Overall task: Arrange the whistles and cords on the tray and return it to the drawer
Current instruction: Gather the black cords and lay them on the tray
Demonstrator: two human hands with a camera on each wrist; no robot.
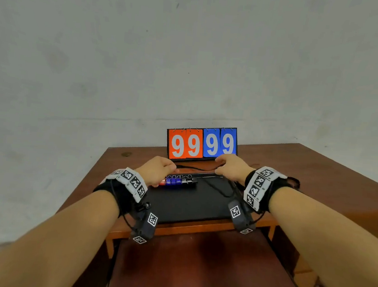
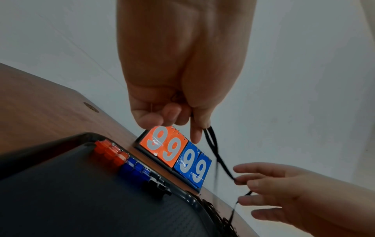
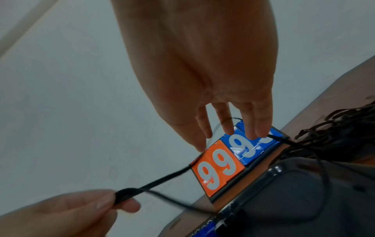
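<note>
I hold one black cord point(image 2: 218, 158) stretched between my two hands above the far edge of the black tray point(image 1: 185, 202). My left hand point(image 1: 157, 170) pinches a doubled end of it between thumb and forefinger, the other fingers curled in. My right hand point(image 1: 232, 167) has its fingers hanging down nearly straight and slightly spread; the cord crosses them, and in the left wrist view it seems nipped between two of them, but motion blur keeps me from being sure of that grip. From the head view both sets of fingertips are hidden behind my knuckles.

The whistles point(image 1: 179, 181) sit in a row along the tray's far rim, red, then blue, then black; my left hand covers most of the red ones from above. A loose tangle of further cords point(image 3: 332, 136) lies on the wooden table point(image 1: 317, 175) just off the tray's right corner, cut off by the frame edge, and one strand trails onto the tray floor. The scoreboard point(image 1: 201, 143) showing 99 99 stands just behind. The drawer cannot be made out from here.
</note>
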